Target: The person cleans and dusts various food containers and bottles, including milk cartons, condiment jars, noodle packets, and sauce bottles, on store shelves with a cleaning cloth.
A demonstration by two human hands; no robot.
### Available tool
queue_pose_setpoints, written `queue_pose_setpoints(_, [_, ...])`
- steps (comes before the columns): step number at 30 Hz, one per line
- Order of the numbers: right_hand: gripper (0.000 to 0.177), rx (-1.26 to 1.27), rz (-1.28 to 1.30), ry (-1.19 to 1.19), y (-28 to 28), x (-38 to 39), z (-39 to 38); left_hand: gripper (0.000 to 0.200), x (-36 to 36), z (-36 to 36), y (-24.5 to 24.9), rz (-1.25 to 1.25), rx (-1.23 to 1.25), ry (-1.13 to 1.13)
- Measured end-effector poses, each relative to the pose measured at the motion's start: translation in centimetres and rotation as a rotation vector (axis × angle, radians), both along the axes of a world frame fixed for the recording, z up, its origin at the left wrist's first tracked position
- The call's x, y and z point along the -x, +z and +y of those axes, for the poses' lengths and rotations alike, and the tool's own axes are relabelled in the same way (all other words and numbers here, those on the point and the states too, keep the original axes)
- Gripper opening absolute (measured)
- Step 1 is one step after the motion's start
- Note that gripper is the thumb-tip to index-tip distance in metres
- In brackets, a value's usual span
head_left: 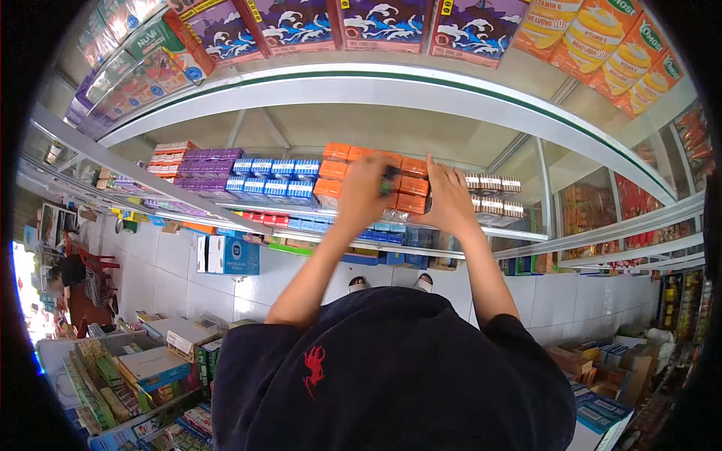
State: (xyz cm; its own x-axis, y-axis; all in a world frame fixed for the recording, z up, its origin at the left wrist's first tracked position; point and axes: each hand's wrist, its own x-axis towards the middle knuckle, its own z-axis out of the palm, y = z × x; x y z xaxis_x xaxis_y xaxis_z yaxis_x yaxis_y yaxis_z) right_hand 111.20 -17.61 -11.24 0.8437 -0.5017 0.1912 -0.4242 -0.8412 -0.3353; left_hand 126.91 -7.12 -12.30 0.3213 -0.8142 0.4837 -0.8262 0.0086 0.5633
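While the left hand (359, 195) is blurred over the front of the orange packs (413, 185), fingers bent, its exact opening can't be told, nor whether it grips the small dark-green item (388, 181) by its fingers. Right hand (451, 204) is open, fingers nearly straight, at the right end of the orange block, apparently bracing it; no pack seen in its grasp. Step looks like handling or squaring that two-high block; next move would call for light, even pressure from both sides so nothing topples. Outward: blue packs (278, 191) then purple packs (207, 166) left, white-topped packs (499, 207) right, all along the shelf (519, 235).
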Motion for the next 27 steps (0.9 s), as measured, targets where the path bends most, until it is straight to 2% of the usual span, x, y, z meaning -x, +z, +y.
queue_pose_setpoints(1, [0.106,-0.001,0.002,0.000,-0.8,0.2,-0.3,0.051,2.4,-1.1,0.3,0.001,-0.008,-0.065])
queue_pose_setpoints(3, [0.099,0.088,-0.140,0.050,-2.3,0.6,-1.1,0.047,6.1,-2.6,1.2,-0.009,-0.187,-0.032])
queue_pose_setpoints(5, [0.097,0.055,-0.135,0.039,-2.2,0.6,-1.2,0.045,5.9,-3.1,1.0,0.015,-0.162,-0.021])
queue_pose_setpoints(8, [0.098,0.008,-0.074,0.033,-0.8,0.2,-0.5,0.048,3.0,-2.0,-0.4,-0.039,-0.073,0.002])
queue_pose_setpoints(9, [0.104,0.026,-0.052,0.030,-0.5,0.1,-0.3,0.048,1.4,-1.3,-0.6,-0.027,-0.068,0.023])
queue_pose_setpoints(11, [0.110,0.043,-0.035,0.024,-0.3,-0.1,-0.2,0.045,-2.4,0.2,-0.9,-0.131,-0.127,0.185])
queue_pose_setpoints(12, [0.111,0.035,-0.025,0.015,-0.3,-0.1,-0.2,0.045,-3.2,0.5,-0.5,-0.133,-0.128,0.185])
queue_pose_setpoints(14, [0.112,0.022,-0.011,0.006,-0.3,0.2,-0.1,0.043,-3.9,0.9,0.2,-0.040,-0.099,0.342])
queue_pose_setpoints(15, [0.110,0.013,-0.003,0.000,-0.2,0.2,0.0,0.043,-3.7,0.3,0.0,-0.037,-0.099,0.346])
queue_pose_setpoints(17, [0.109,0.013,0.006,0.012,-0.2,0.0,0.0,0.043,-2.2,-2.2,-0.4,-0.004,-0.006,0.086])
queue_pose_setpoints(19, [0.110,0.034,-0.023,0.016,-0.7,0.0,-0.2,0.045,0.6,-4.9,-0.5,0.041,-0.017,-0.109])
queue_pose_setpoints(22, [0.110,-0.077,-0.106,-0.008,-1.1,0.1,-0.4,0.044,3.0,-6.5,-0.1,0.055,0.019,-0.040])
queue_pose_setpoints(25, [0.108,0.001,-0.071,0.032,-0.7,0.0,-0.1,0.042,1.9,-5.6,0.3,-0.083,-0.137,0.063])
queue_pose_setpoints(27, [0.106,0.035,-0.018,0.026,-0.2,0.0,0.2,0.041,-0.6,-4.7,0.0,-0.085,-0.143,0.131])
